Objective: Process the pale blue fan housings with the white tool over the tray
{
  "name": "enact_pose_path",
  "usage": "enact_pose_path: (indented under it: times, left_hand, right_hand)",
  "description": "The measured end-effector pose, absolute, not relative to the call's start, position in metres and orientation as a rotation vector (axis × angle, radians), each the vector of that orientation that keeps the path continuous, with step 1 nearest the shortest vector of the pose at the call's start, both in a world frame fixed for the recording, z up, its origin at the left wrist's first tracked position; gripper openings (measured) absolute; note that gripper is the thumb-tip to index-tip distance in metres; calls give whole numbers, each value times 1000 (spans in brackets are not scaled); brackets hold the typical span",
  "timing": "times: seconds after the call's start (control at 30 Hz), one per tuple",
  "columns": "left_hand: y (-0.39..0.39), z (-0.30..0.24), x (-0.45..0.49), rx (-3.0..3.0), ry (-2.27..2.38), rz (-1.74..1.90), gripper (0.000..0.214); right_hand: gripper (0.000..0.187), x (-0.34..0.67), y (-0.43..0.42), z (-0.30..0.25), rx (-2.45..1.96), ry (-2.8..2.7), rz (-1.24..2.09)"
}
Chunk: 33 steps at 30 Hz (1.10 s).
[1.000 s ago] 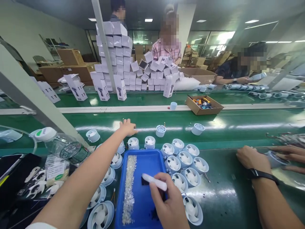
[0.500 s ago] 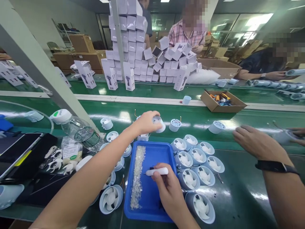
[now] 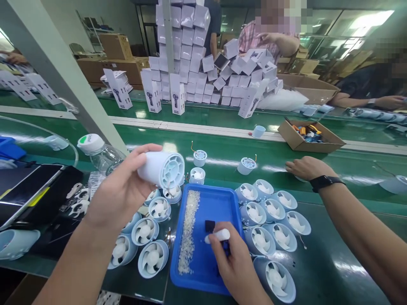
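Fan cup in the air: I see one light blue fan cup (image 3: pixel 161 168) held up on its side, over the far left corner of the blue tray (image 3: pixel 211 201). Its end with spokes points to the right.
Left hand: My left hand (image 3: pixel 122 182) is closed around that cup and holds it up, left of the tray.
Right hand: My right hand (image 3: pixel 233 252) is over the right part of the tray, with its fingers pinched on a white pen-like tool (image 3: pixel 219 235).
In the tray: Lots of tiny clear bits (image 3: pixel 189 226) lie in a long strip along the left side. A small black block (image 3: pixel 209 225) is near the middle, just by the white tool.
Beside the tray: White-bladed fans (image 3: pixel 260 240) in blue cups sit close together on the right. More fans (image 3: pixel 145 231) sit on the left.
Past the tray: Two cups (image 3: pixel 247 165) with thin wires sit on the green belt (image 3: pixel 222 150).
Other person's hand: A co-worker's hand (image 3: pixel 307 167) with a black watch reaches in, right of the tray and past the fans. I can't tell if it holds anything.
Farther away: A clear bottle (image 3: pixel 106 159) is left of the tray. A brown box (image 3: pixel 310 145) of colorful things is beyond it, to the right. White boxes (image 3: pixel 187 55) are piled far behind it.
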<state>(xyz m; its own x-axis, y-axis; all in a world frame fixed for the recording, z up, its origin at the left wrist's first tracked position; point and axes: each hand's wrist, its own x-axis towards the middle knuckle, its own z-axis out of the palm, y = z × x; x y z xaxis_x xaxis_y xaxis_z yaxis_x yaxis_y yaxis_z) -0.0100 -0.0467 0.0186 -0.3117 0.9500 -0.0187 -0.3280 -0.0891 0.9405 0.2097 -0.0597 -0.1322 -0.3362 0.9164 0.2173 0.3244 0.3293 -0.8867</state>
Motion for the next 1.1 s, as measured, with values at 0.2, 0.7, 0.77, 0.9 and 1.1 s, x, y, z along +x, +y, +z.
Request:
enact_pose_path:
  times: [0.2,0.7,0.77,0.9,1.1]
  left_hand:
    - [-70,-10,-20,692,1199,1618,23]
    - [-88,-32,-20,530,1218,1620,31]
    - [-89,-33,-20,523,1219,1623,27]
    - [-91,-35,-20,512,1213,1634,23]
    - [-93,-36,-22,505,1190,1623,22]
  right_hand:
    - [12,223,-70,-128,-1103,-1778,978]
    - [9,228,-74,-139,-1049,-1843,879]
    - [8,227,-74,-139,-1054,-1853,882]
    - [9,229,-75,-132,-1068,-1948,917]
    - [4,240,-82,-131,-1026,-1918,836]
